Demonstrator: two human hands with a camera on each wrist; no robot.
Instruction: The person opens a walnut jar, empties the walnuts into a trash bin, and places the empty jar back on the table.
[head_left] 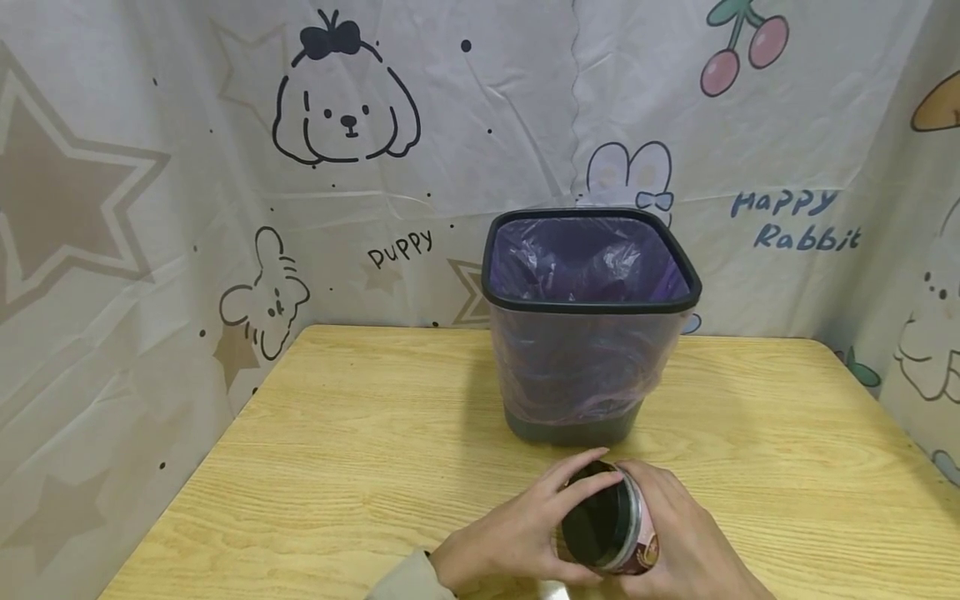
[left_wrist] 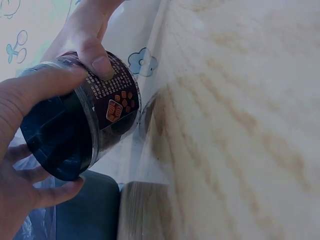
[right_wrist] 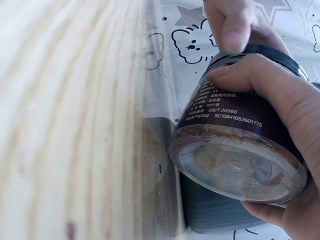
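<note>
A clear plastic jar with a dark printed label is held tilted over the near part of the table, its black lid toward the left. My left hand grips the lid, thumb and fingers spread around its rim. Around the jar's body my right hand is wrapped, with the thumb across the label. In the right wrist view the see-through base faces the camera, with brownish crumbs inside along its lower wall.
Just beyond the hands stands a grey waste bin with a black rim and a purple bag liner. It rests on a wood-grain table. A printed cloth curtain hangs behind and at both sides.
</note>
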